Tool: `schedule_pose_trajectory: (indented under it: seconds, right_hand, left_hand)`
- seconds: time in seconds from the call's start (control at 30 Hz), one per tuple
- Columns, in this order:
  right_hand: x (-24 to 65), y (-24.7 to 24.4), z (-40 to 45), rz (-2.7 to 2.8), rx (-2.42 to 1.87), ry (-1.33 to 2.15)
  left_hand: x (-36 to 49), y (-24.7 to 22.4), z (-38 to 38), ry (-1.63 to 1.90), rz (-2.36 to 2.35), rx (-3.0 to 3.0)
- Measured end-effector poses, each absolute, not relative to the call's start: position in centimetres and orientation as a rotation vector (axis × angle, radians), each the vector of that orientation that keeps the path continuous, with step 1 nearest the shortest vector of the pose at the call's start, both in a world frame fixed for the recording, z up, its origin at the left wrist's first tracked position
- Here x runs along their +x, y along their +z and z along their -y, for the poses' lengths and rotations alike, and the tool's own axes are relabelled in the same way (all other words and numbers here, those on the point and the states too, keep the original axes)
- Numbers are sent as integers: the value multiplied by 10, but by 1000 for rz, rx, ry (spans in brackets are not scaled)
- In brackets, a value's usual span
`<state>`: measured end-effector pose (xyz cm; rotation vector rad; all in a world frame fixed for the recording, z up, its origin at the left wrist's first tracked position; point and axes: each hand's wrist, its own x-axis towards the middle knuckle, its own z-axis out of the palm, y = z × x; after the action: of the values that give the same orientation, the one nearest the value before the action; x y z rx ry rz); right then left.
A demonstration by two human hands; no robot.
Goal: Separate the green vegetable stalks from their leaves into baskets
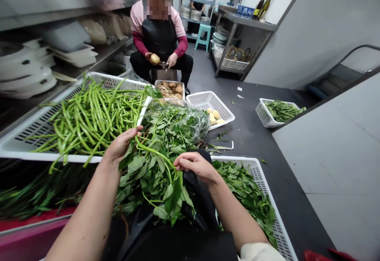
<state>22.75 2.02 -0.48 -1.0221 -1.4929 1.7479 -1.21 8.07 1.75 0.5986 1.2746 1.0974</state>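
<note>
A long leafy green stem (156, 151) runs between my two hands above my lap. My left hand (121, 145) pinches its upper end, beside the basket of stems. The fingers of my right hand (194, 164) close on the stem lower down, where leaves hang from it. Beneath lies a heap of leafy greens (142, 174), spilling from a clear plastic bag (194, 120). On the left, a white basket (22, 150) holds a pile of bare green stems (95, 110). To my right, another white basket (280, 217) is filled with picked leaves (246, 193).
Opposite me a seated person (160, 31) holds a potato (154, 58) and a peeler over a box of potatoes (175, 88). A white basket (227, 112) contains several peeled potatoes. Metal shelving (68, 9) lines the left; a basket of greens (264, 114) stands by the right wall.
</note>
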Motion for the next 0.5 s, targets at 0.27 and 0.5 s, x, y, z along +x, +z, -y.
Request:
schedule_pose_trajectory:
  seconds: [0.27,0.5]
  right_hand:
    - [215,0,-19,1485,-923,1701]
    - [214,-1,-22,1367,-854,1907]
  left_hand:
    - [-11,4,-88,1219,-1235,699]
    - [-12,2,-84,1255,-1203,808]
